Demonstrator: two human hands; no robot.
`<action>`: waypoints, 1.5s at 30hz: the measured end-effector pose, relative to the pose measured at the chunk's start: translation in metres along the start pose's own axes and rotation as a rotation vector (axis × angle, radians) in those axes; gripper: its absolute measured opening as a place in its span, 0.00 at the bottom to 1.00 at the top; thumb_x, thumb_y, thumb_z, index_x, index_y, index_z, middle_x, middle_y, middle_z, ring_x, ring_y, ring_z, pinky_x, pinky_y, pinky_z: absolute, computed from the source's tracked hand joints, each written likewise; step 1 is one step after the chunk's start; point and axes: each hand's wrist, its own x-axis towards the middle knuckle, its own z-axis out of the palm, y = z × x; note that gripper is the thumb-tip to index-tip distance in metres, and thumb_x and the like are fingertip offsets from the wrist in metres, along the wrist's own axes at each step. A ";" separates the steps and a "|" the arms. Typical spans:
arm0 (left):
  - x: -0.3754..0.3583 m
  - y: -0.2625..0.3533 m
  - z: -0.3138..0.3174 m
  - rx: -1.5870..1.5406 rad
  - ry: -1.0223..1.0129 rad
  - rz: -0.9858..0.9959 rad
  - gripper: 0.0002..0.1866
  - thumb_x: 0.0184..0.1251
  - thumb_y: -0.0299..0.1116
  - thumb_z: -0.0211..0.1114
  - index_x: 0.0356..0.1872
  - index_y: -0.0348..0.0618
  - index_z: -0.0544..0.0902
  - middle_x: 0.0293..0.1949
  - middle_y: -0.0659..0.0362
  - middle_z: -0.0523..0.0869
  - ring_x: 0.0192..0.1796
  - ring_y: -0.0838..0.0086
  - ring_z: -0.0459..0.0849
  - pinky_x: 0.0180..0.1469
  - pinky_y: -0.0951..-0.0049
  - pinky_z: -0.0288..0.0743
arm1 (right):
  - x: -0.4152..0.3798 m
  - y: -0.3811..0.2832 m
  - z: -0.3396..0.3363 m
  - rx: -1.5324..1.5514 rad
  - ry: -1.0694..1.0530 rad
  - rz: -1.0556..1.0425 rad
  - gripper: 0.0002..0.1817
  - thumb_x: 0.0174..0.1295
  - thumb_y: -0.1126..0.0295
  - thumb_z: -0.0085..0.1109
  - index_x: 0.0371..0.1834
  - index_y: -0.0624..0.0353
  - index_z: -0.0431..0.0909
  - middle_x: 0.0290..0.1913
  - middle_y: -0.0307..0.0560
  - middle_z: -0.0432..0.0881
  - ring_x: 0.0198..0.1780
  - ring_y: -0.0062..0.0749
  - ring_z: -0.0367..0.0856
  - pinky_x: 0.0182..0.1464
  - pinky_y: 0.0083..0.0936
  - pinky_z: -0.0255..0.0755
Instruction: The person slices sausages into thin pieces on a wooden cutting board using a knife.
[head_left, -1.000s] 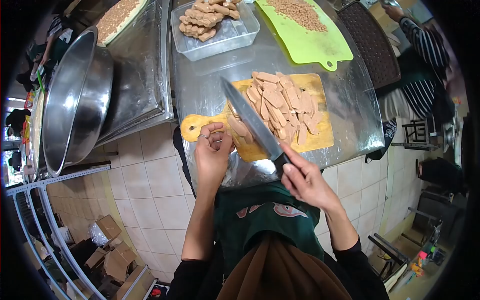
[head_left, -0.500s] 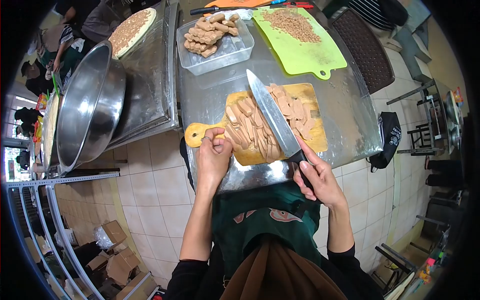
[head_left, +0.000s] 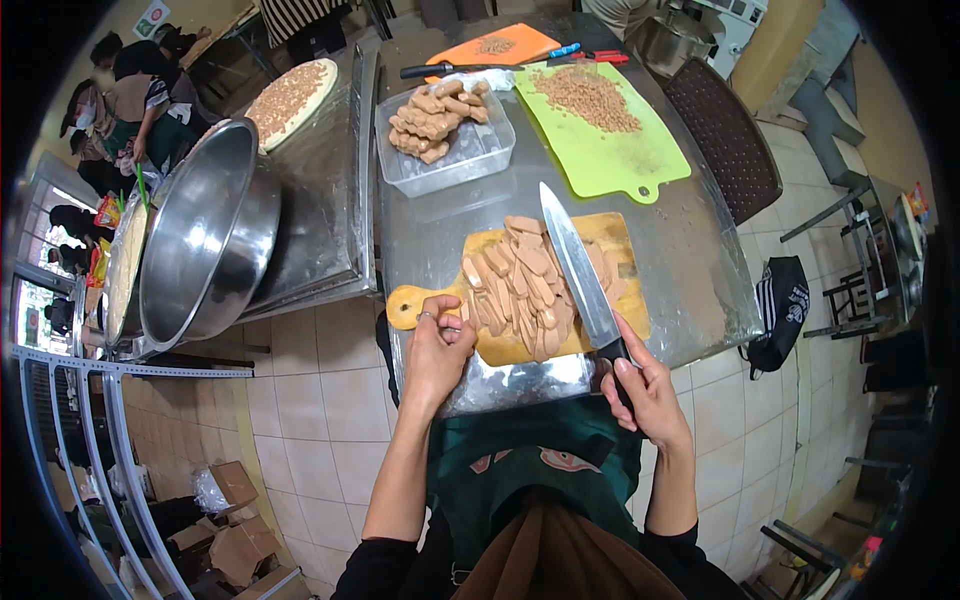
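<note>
A wooden cutting board [head_left: 632, 240] lies near the table's front edge, heaped with sliced sausage [head_left: 515, 290]. My right hand [head_left: 648, 392] grips the black handle of a large knife [head_left: 580, 265]. Its blade slants across the right part of the board, with most slices to its left and some on its right. My left hand [head_left: 440, 355] is closed, its fingers curled by the board's handle [head_left: 405, 306] and near corner; what is between them, if anything, is hidden.
Beyond the board are a plastic tub [head_left: 447, 185] of whole sausages [head_left: 430, 125], a green cutting board [head_left: 600, 165] with chopped bits and an orange board [head_left: 530, 45]. Metal bowls [head_left: 205, 235] and a topped round of dough [head_left: 292, 105] occupy the left table. People stand far left.
The knife has shifted right relative to the board, and slices that lay right of the blade are now mostly on its left. My left hand stays by the board's handle. The view has tilted up.
</note>
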 end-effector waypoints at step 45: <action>0.260 0.113 -0.004 1.157 0.007 0.306 0.16 0.67 0.43 0.62 0.47 0.45 0.87 0.45 0.47 0.88 0.51 0.54 0.86 0.53 0.55 0.79 | -0.004 -0.013 -0.015 -0.074 0.140 -0.083 0.31 0.76 0.72 0.44 0.81 0.53 0.50 0.22 0.35 0.72 0.17 0.13 0.62 0.17 0.13 0.59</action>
